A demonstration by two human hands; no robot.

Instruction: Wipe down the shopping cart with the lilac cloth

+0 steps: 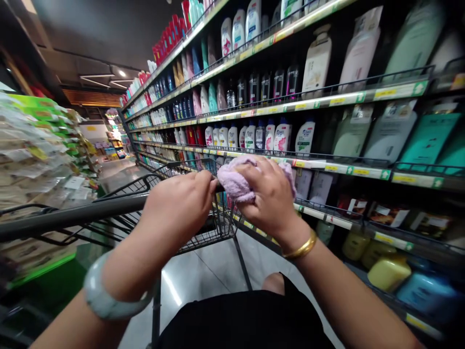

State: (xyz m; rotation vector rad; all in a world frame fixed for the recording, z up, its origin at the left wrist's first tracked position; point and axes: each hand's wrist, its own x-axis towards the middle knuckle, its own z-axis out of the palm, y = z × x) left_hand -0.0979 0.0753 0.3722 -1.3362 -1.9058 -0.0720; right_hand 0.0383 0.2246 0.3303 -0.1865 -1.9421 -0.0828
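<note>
My left hand is wrapped round the dark handlebar of a shopping cart. Just to its right, my right hand grips a bunched lilac cloth, which covers the right end of the bar. Whether the right fingers also close on the bar under the cloth, I cannot tell. Beyond both hands shows the cart's black wire basket. A pale stone bangle circles my left wrist, and a gold bangle my right.
On the right runs a long shelf unit with several rows of shampoo bottles behind low wire rails. Packed goods on a green display stand at the left. The tiled floor shows under the cart, and the aisle stretches ahead.
</note>
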